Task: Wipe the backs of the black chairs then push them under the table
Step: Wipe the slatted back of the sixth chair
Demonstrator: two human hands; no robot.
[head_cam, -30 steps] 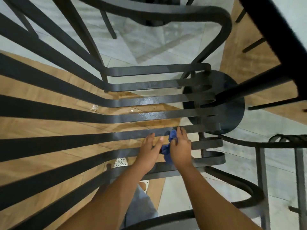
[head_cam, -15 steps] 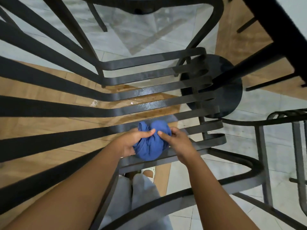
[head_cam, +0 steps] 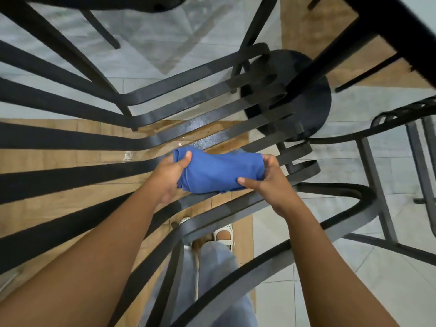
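Both hands grip the cloth (head_cam: 219, 172) by its ends, left hand (head_cam: 168, 177) and right hand (head_cam: 267, 179), its long axis lying along the chair slats (head_cam: 236, 199) just beneath, neither hand nearer.

Below me the floor (head_cam: 70, 159) is partly wood-look planks and partly pale grey tiles. On it stand the black chair (head_cam: 165, 112) legs, the round black table base (head_cam: 313, 107) and my feet in white sandals (head_cam: 224, 234).
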